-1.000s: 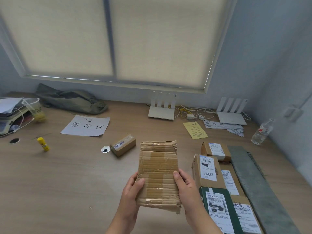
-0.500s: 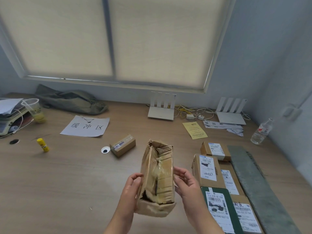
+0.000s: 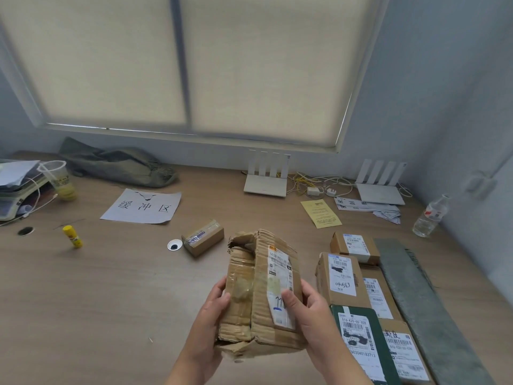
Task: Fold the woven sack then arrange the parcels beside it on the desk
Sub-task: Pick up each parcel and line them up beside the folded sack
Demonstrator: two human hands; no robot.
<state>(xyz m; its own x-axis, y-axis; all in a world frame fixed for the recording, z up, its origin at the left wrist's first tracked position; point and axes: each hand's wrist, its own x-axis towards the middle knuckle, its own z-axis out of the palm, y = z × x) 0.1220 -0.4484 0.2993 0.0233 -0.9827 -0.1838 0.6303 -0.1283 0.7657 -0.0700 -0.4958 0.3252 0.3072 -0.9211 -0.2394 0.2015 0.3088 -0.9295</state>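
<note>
Both grips hold a crumpled cardboard parcel (image 3: 249,295) above the surface (image 3: 111,301): the left grip (image 3: 211,318) curls round its taped side, the right grip (image 3: 312,315) round its labelled face. Just to the right, labelled parcels (image 3: 342,276) lie beside the folded sack (image 3: 422,309). Farther back sits a small box (image 3: 204,238).

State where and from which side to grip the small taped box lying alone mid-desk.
Probably from above, spanning the two long sides of the small taped box: it lies flat, both sides stand free; the cable hole sits at its left end.
</note>
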